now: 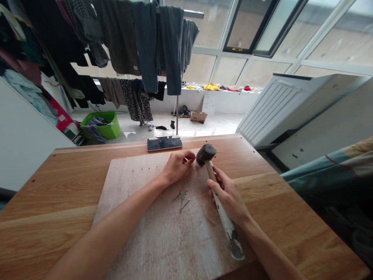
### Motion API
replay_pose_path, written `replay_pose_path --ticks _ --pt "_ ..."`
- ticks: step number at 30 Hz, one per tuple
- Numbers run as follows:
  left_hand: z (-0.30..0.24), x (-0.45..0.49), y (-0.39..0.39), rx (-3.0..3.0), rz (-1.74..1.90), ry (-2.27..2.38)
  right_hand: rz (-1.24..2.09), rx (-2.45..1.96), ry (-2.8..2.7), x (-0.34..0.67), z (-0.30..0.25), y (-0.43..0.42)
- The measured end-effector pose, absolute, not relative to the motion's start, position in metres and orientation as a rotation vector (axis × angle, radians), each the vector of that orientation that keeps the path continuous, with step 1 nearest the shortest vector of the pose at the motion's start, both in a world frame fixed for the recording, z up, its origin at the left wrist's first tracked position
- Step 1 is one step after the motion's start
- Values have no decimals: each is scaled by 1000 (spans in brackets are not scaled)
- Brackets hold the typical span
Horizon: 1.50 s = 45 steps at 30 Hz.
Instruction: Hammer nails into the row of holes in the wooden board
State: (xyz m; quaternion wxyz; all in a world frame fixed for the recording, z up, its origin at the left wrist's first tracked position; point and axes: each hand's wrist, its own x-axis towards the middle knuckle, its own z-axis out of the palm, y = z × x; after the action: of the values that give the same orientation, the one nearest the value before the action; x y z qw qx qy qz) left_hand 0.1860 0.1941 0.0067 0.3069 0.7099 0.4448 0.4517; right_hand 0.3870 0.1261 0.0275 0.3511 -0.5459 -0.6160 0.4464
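My right hand [225, 190] grips a mallet [223, 217] by the upper part of its handle. Its dark, round head [206, 154] is beside my left fingertips, and the worn, whitish handle end points toward me. My left hand [178, 166] is closed in a pinch over the far right part of a pale wooden board [140, 237]; whatever is between the fingertips is too small to make out. Several loose nails [181, 196] lie on the board between my forearms. A row of small dark marks [142, 169] runs along the board's far left part.
The board rests on a wooden table [58, 186]. A phone [164, 143] lies by the table's far edge. Beyond hang clothes [145, 42] on a rack; a green basket [112, 128] stands on the floor. A white ridged cabinet [271, 105] is at the right.
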Motion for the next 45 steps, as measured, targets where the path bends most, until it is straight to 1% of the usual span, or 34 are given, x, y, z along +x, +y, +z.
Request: replay_pose_path --ticks 4,11,15,25,45 --pt "6 187 194 1861 1183 1235 1228 -1350 -1526 384 26 124" --pt "3 190 197 1809 1192 1271 1427 -1204 -1343 373 40 111" --pt "1 191 198 1781 1204 1271 1405 -1134 -1313 373 37 108" --pt "5 190 197 1822 1240 1248 1360 -1115 -1435 374 28 111" --pt "3 190 197 1848 1217 1271 1355 -1164 -1399 375 29 109"
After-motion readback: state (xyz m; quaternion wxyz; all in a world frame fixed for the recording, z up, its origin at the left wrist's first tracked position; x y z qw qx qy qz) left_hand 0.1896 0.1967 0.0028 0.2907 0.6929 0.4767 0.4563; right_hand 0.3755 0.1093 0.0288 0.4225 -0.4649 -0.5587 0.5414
